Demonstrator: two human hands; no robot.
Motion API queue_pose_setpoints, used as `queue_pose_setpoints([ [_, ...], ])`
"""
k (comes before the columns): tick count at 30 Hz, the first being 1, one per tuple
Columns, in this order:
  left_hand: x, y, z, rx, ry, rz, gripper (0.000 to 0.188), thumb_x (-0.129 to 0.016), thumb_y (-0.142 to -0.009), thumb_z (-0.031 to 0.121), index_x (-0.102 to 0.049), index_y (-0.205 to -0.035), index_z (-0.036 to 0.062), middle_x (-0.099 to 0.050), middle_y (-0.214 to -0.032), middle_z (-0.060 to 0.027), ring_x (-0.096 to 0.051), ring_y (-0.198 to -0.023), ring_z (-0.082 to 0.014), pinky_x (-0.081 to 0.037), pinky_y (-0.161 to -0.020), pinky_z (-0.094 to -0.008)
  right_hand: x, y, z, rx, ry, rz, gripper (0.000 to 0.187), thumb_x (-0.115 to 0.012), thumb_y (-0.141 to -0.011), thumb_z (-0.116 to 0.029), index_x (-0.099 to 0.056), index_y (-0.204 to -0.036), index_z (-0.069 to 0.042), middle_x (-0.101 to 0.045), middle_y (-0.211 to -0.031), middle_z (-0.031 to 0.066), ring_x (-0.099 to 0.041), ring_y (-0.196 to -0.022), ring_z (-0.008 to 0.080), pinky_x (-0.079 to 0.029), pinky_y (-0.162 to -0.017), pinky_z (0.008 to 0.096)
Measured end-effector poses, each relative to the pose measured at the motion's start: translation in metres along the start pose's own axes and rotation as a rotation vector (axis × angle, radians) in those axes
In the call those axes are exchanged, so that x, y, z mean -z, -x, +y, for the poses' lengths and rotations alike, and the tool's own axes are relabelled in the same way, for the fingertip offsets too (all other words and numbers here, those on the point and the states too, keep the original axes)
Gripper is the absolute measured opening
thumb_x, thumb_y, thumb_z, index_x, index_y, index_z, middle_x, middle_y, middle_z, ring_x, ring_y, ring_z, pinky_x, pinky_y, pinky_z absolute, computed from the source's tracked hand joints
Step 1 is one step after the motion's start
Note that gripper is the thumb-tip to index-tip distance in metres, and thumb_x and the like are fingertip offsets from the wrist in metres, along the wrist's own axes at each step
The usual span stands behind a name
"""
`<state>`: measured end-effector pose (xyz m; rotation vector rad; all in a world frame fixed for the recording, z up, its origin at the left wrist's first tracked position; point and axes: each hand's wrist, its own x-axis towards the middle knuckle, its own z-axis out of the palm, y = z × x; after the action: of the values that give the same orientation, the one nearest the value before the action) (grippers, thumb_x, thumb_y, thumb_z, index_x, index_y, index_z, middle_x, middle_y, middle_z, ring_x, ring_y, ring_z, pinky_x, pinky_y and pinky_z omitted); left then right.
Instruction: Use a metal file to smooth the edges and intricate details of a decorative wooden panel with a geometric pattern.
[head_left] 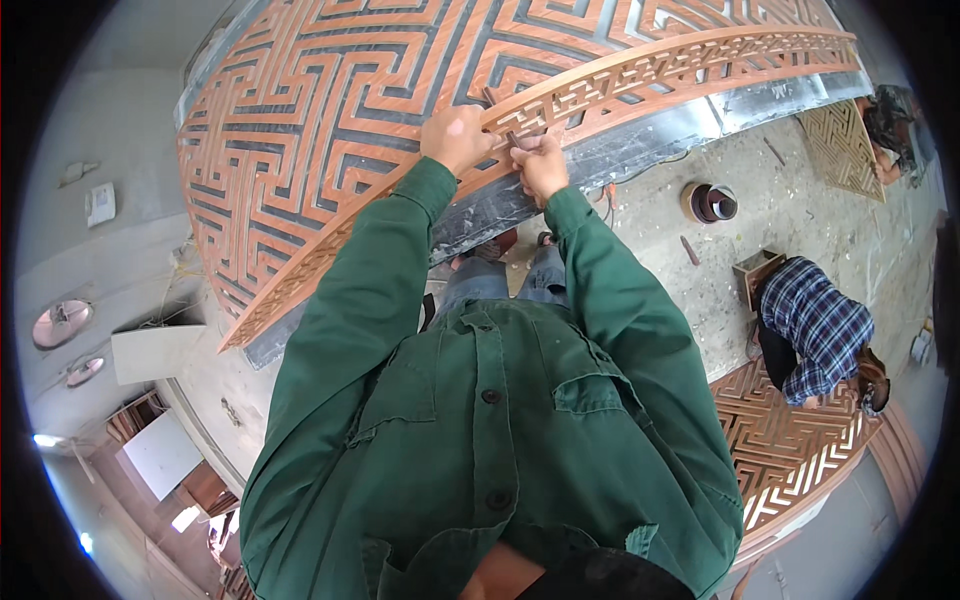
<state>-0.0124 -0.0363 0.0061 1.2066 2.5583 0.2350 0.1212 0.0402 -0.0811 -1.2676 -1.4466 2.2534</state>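
Note:
A long, narrow wooden lattice panel (pixel 620 85) stands on edge along the near side of a large wooden lattice panel (pixel 340 110) lying on a dark worktop (pixel 650 140). My left hand (pixel 457 137) is closed on the narrow panel near its middle, fingers curled at its rail. Just to the right, my right hand (pixel 540 168) pinches a small dark brown piece (pixel 514 141) against the panel's openwork. What kind of piece it is cannot be made out. Another dark brown end shows just above the rail, beside my left hand.
At right, a person in a plaid shirt (pixel 815 315) bends over another lattice panel (pixel 790 430). A round container (pixel 710 202) stands on the concrete floor, with brown scraps (pixel 690 250) near it. Another person (pixel 895 130) is at the far right by a leaning lattice piece (pixel 845 145).

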Motion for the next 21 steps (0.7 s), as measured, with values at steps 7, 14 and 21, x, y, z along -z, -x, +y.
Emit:
queue_pose_setpoints([
  [7, 0.0, 0.003, -0.005, 0.054, 0.037, -0.047, 0.032, -0.076, -0.073, 0.035, -0.072, -0.087, 0.007, -0.07, -0.079, -0.0161, -0.069, -0.077, -0.0342, -0.054, -0.069, -0.0446, 0.034, 0.061, 0.015, 0.018, -0.104, -0.056, 0.018, -0.065, -0.086, 0.002, -0.053, -0.099, -0.001, -0.06, -0.077, 0.0044, -0.057, -0.063, 0.0115, -0.044, -0.053, 0.0242],
  [14, -0.004, -0.003, 0.003, -0.024, -0.037, -0.014, 0.034, -0.079, -0.074, 0.036, -0.073, -0.091, 0.0071, -0.07, -0.078, -0.0137, -0.068, -0.074, -0.031, -0.051, -0.065, -0.0432, -0.004, -0.01, 0.002, 0.011, -0.042, 0.033, 0.015, -0.063, -0.089, -0.004, -0.051, -0.099, -0.005, -0.056, -0.068, 0.0029, -0.042, -0.039, 0.0092, -0.027, -0.032, 0.0245],
  [21, 0.001, 0.002, -0.003, 0.04, -0.001, -0.044, 0.034, -0.08, -0.073, 0.037, -0.073, -0.09, 0.0075, -0.07, -0.077, -0.0132, -0.067, -0.074, -0.0309, -0.051, -0.065, -0.0435, 0.026, 0.062, 0.004, -0.009, -0.154, -0.049, 0.015, -0.066, -0.086, -0.006, -0.053, -0.094, -0.002, -0.059, -0.07, 0.0051, -0.046, -0.041, 0.0102, -0.031, -0.032, 0.0261],
])
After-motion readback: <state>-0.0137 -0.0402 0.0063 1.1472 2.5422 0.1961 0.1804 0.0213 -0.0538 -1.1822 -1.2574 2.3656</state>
